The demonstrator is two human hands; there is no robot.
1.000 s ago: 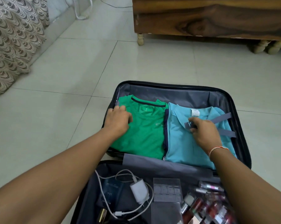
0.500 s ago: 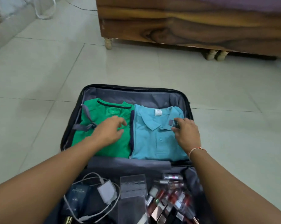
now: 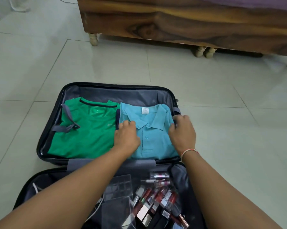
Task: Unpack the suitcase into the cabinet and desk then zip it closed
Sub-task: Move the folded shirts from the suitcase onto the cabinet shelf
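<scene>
Lying open on the tiled floor (image 3: 205, 100), the suitcase (image 3: 106, 92) holds two folded shirts side by side in its far half. Both hands sit on the blue polo shirt (image 3: 153, 129): the left hand (image 3: 127, 138) curls its fingers (image 3: 126, 123) over the shirt's left edge, beside the green t-shirt (image 3: 89, 134), while the right hand (image 3: 183, 133) grips the right edge with bent fingers. A loose grey strap (image 3: 66, 128) lies across the green t-shirt. Cosmetics (image 3: 157, 197) and a clear pouch (image 3: 118, 187) fill the near half. A wooden bed (image 3: 172, 19) stands beyond.
</scene>
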